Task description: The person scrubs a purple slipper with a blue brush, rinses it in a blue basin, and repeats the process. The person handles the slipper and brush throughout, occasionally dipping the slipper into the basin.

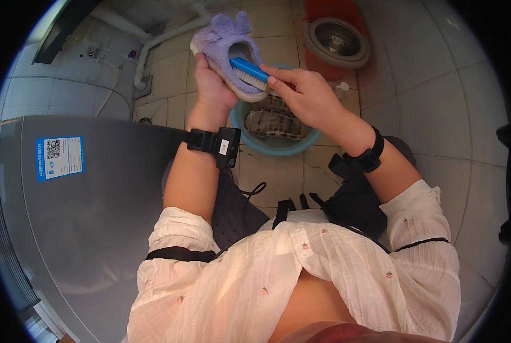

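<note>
A fluffy purple slipper (pixel 219 49) with a white sole and plush ears is tilted up in my left hand (pixel 214 83), which grips it from beneath along its side. My right hand (pixel 309 96) holds a blue scrubbing brush (pixel 249 69) by one end of its back. The brush's white bristles rest on the slipper's inner sole near the heel. Below both hands, a light blue basin (pixel 277 151) stands on the floor with water in it. A dark shoe sole (pixel 277 124) lies in the basin, and another (pixel 274 102) is partly hidden behind the slipper and my right hand.
A red container (pixel 328 70) with a round metal strainer basket (pixel 339 38) stands beyond the basin. A grey appliance panel (pixel 96 206) bearing a printed label rises at left. White pipes (pixel 161 40) run along the back wall; a floor drain (pixel 145 121) sits near the panel.
</note>
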`<action>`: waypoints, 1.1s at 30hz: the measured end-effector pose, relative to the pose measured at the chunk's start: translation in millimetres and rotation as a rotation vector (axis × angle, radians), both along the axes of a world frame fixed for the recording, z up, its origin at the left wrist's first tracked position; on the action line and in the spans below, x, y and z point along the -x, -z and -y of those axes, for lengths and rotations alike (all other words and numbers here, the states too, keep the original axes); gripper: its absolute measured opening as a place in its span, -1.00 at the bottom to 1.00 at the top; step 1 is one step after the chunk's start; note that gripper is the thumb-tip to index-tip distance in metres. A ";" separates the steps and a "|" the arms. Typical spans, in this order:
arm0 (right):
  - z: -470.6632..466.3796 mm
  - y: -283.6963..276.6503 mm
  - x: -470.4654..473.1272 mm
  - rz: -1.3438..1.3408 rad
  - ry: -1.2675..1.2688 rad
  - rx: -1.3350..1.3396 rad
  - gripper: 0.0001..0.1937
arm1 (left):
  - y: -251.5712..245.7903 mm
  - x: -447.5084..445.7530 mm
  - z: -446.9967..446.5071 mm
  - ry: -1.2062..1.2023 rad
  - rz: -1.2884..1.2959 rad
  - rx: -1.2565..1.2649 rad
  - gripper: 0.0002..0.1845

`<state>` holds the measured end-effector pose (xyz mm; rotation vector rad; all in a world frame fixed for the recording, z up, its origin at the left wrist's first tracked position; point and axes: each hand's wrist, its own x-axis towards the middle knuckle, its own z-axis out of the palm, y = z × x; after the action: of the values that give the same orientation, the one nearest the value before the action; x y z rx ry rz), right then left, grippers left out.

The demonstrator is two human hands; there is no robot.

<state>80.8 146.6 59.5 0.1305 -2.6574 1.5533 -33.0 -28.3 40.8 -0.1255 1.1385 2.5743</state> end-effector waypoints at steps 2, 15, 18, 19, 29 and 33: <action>8.7 -3.5 5.5 0.029 0.015 -0.046 -0.61 | -0.5 -12.3 -13.7 0.070 0.035 0.051 -0.27; 17.1 13.1 31.8 0.095 0.006 0.516 -0.57 | 26.9 -8.9 -25.6 0.140 -0.088 0.070 -0.24; 16.6 6.6 27.4 0.143 -0.033 0.498 -0.53 | 14.0 -6.2 -22.9 0.101 -0.061 0.111 -0.26; 17.5 5.7 25.1 0.143 -0.072 0.504 -0.53 | 10.8 -1.8 -19.0 0.053 -0.047 0.120 -0.27; 27.9 22.7 35.6 0.010 0.097 -0.071 -0.63 | 29.6 -20.8 -28.8 -0.053 -0.087 0.251 -0.43; 20.6 13.8 43.2 0.027 0.095 -0.372 -0.66 | 29.9 -25.3 -27.3 -0.015 -0.009 0.209 -0.44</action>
<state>37.6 126.0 45.7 -0.0008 -2.8957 1.0283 -7.7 -1.0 10.8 -0.1716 1.4125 2.4647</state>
